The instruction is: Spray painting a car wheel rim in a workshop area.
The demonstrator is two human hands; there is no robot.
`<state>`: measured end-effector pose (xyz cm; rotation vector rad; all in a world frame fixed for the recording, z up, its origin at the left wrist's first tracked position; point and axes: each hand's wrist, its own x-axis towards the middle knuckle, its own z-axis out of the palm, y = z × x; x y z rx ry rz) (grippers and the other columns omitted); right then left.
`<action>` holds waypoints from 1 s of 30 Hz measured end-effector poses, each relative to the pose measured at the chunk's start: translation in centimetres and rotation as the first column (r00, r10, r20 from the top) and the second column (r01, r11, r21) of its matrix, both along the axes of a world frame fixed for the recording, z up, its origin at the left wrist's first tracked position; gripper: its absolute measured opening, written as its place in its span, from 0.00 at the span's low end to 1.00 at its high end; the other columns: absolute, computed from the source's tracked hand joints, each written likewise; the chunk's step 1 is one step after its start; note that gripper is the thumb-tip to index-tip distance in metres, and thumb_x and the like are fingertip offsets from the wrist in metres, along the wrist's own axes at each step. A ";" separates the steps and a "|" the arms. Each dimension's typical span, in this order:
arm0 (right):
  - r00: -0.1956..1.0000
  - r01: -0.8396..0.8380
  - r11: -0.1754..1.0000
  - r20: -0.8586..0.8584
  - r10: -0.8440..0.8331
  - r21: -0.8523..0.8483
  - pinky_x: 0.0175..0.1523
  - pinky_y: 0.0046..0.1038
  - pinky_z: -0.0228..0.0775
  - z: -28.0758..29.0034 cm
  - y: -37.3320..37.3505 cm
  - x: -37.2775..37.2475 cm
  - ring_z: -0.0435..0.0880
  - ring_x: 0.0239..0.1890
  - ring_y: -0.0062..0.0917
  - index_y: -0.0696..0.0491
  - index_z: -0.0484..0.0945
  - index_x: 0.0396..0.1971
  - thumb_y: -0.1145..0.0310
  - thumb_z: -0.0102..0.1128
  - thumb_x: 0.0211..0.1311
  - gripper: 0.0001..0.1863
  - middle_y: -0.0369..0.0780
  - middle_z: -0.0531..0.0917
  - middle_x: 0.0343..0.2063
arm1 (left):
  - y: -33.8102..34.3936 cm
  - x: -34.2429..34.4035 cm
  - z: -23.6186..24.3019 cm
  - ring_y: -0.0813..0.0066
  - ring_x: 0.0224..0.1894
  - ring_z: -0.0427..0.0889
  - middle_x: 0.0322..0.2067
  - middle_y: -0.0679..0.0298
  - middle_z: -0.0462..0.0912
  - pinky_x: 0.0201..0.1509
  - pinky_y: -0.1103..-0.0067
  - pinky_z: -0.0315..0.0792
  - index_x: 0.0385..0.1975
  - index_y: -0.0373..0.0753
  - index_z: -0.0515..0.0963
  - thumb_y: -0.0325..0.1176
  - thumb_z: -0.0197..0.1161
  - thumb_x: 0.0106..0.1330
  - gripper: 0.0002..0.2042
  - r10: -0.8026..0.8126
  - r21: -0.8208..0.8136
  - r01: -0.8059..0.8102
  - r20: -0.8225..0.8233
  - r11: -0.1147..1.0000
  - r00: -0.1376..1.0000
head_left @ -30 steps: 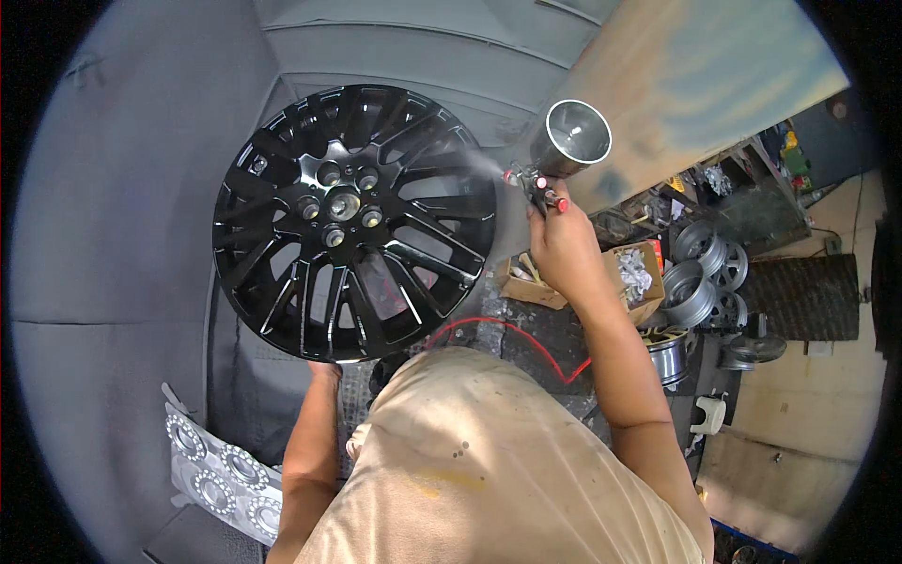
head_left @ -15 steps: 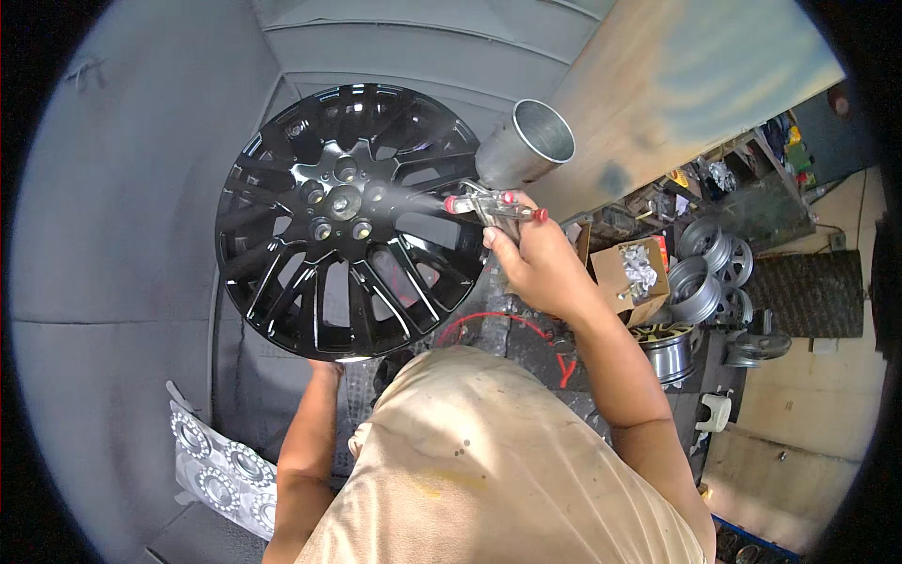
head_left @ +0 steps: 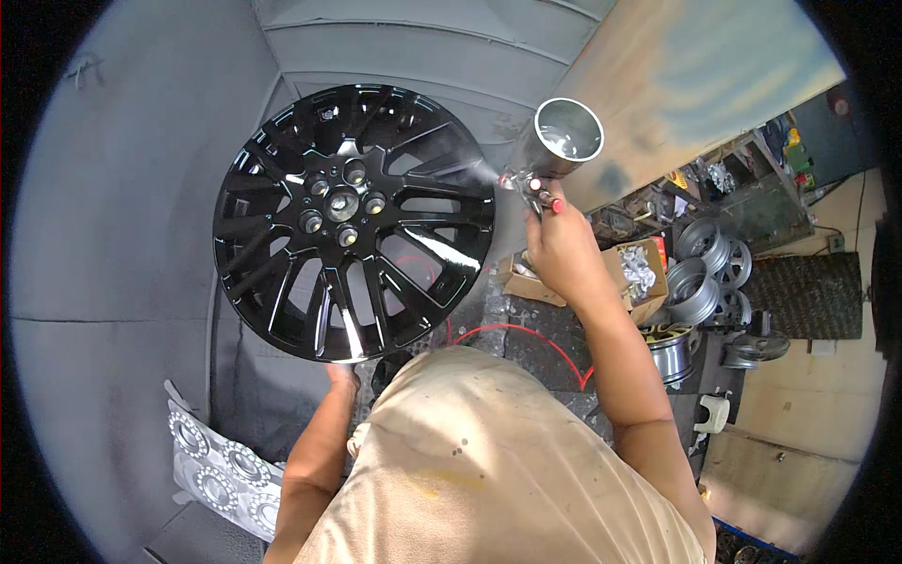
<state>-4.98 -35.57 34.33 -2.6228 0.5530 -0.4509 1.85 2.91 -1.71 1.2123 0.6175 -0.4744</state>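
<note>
A glossy black multi-spoke wheel rim (head_left: 376, 305) faces up in front of me, with lug holes around its hub. My right hand (head_left: 567, 246) is closed around a spray gun (head_left: 536, 191) just off the rim's right edge. An open metal cup (head_left: 569, 132) with shiny liquid tops the gun, and a pale mist drifts from its nozzle toward the spokes. My left hand (head_left: 342, 373) is at the rim's near edge, mostly hidden beneath it, so its fingers do not show.
Grey booth walls (head_left: 122, 207) stand left and behind. A red hose (head_left: 512, 327) curves across the dark floor (head_left: 507, 357). At right are cardboard boxes (head_left: 648, 305), stacked silver wheel rims (head_left: 695, 287) and a cluttered shelf (head_left: 752, 202). A printed sheet (head_left: 221, 465) hangs at lower left.
The right hand and spray gun have shifted right, from over the spokes to beyond the rim's edge. The rim has turned, and the left hand has slid slightly right. Mist still comes out.
</note>
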 end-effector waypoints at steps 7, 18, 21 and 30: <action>0.975 -0.215 0.951 -0.010 0.222 0.224 0.46 0.43 0.70 1.0 2.0 0.6 0.78 0.41 0.56 0.63 0.71 0.49 0.70 0.54 0.68 0.14 0.58 0.78 0.39 | 1.0 3.1 1.7 0.66 0.47 0.85 0.50 0.60 0.82 0.51 0.68 0.82 0.60 0.38 0.72 0.36 0.57 0.71 0.20 0.021 0.026 -0.026 0.179 0.999 0.984; 0.999 0.002 0.999 0.049 -0.004 0.051 0.44 0.54 0.72 -0.4 0.3 -0.3 0.80 0.40 0.60 0.61 0.67 0.51 0.72 0.54 0.67 0.16 0.61 0.81 0.34 | -1.8 1.3 7.2 0.61 0.52 0.82 0.53 0.61 0.81 0.57 0.60 0.76 0.59 0.42 0.74 0.50 0.50 0.72 0.23 0.077 -0.038 -0.076 0.012 0.996 0.997; 0.995 0.022 0.999 0.100 -0.026 0.036 0.44 0.55 0.71 -0.1 -0.3 0.3 0.80 0.40 0.60 0.61 0.66 0.50 0.74 0.55 0.66 0.16 0.61 0.81 0.33 | -1.2 -1.7 1.8 0.55 0.52 0.81 0.54 0.60 0.81 0.61 0.55 0.72 0.54 0.43 0.79 0.58 0.49 0.70 0.27 0.057 -0.067 -0.072 -0.209 0.995 0.976; 0.986 -0.166 0.984 -0.012 0.167 0.066 0.41 0.46 0.71 0.4 1.3 1.9 0.78 0.33 0.56 0.66 0.71 0.43 0.69 0.56 0.68 0.14 0.57 0.79 0.34 | -2.8 -0.6 2.0 0.55 0.56 0.78 0.55 0.57 0.80 0.63 0.56 0.70 0.56 0.42 0.77 0.57 0.48 0.71 0.26 0.034 -0.206 -0.068 -0.163 0.976 0.986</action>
